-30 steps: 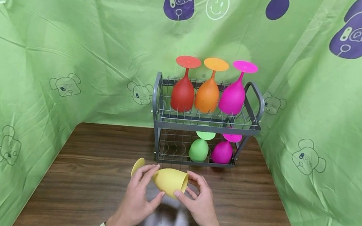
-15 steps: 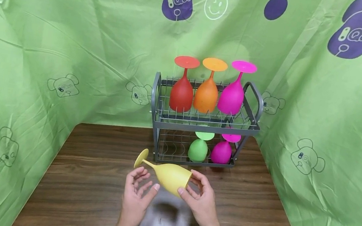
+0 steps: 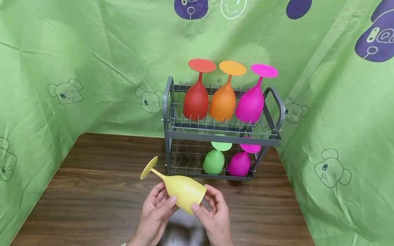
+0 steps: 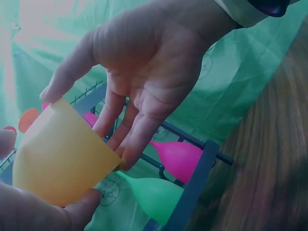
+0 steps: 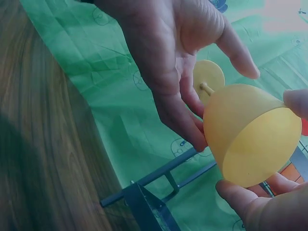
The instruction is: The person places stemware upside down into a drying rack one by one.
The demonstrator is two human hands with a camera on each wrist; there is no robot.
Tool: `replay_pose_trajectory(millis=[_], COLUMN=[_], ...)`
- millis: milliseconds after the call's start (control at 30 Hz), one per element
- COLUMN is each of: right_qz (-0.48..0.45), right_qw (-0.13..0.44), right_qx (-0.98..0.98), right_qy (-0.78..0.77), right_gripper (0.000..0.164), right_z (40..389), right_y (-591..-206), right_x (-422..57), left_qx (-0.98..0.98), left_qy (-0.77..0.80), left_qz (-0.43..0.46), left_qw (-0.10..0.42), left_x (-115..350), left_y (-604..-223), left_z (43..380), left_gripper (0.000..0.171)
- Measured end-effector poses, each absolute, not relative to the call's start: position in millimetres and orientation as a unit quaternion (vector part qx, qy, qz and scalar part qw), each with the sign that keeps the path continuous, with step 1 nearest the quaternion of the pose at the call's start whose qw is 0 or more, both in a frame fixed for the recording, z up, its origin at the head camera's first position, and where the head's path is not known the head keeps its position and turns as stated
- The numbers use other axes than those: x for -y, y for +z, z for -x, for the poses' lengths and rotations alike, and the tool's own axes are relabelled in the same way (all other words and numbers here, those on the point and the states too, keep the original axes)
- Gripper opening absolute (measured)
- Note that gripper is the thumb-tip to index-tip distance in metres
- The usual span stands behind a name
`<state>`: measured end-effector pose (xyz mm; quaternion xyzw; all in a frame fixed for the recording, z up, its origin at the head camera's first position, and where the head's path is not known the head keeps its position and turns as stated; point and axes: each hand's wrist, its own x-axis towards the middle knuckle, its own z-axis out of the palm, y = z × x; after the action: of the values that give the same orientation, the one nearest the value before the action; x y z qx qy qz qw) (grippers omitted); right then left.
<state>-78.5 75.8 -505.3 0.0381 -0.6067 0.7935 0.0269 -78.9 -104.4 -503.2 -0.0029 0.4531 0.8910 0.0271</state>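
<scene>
A yellow plastic wine glass (image 3: 185,191) lies tilted on its side in the air over the table, its foot up to the left and its mouth to the right. My right hand (image 3: 218,222) pinches the rim end, thumb on the near side and fingers on the far side; the left wrist view shows this right hand (image 4: 149,62) spread across the rim. My left hand (image 3: 155,216) cups the bowl near the stem, fingers underneath and thumb over the near side. In the right wrist view the glass's hollow mouth (image 5: 264,149) faces the camera.
Behind the hands stands a two-tier grey dish rack (image 3: 223,137). Upside down on top are red (image 3: 196,101), orange (image 3: 223,104) and magenta (image 3: 250,106) glasses; below, green (image 3: 214,162) and magenta (image 3: 239,164) ones. Green cloth (image 3: 122,67) encloses the wooden table (image 3: 98,193).
My left hand let go near the stem, opened below the glass, then closed around the bowl from beneath. The foot end rose, while my right hand kept its hold at the rim.
</scene>
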Motion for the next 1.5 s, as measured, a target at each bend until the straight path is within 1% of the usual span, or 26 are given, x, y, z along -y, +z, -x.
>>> replay_pose_trajectory(millis=[300, 667, 800, 933, 1167, 1500], right_qz=[-0.042, -0.058, -0.061, -0.062, -0.071, -0.073], right_qw=[0.011, 0.014, 0.021, 0.028, 0.062, 0.122], right_qx=[0.596, 0.601, 0.627, 0.647, 0.675, 0.728], right_qy=[0.802, 0.797, 0.776, 0.759, 0.732, 0.671], right_gripper=[0.068, 0.069, 0.068, 0.065, 0.061, 0.06], right_z=[76.0, 77.5, 81.0, 85.3, 95.9, 115.0], right_y=[-507.0, -504.7, -502.8, -498.7, -486.9, -461.0], right_x=[-70.1, -72.0, -76.6, -83.3, -103.3, -143.1], left_qx=[-0.445, -0.451, -0.461, -0.482, -0.544, -0.615], left_qy=[0.895, 0.892, 0.887, 0.876, 0.838, 0.785], left_qz=[0.005, -0.001, -0.009, -0.01, 0.001, 0.006], left_qw=[0.035, 0.032, 0.023, 0.001, -0.052, -0.074], left_x=[104.9, 105.7, 104.7, 104.5, 105.2, 104.1], left_y=[-506.8, -504.7, -503.5, -501.8, -500.0, -512.7], left_z=[78.8, 81.5, 85.9, 91.1, 103.8, 121.5], left_gripper=[0.055, 0.057, 0.058, 0.06, 0.066, 0.077])
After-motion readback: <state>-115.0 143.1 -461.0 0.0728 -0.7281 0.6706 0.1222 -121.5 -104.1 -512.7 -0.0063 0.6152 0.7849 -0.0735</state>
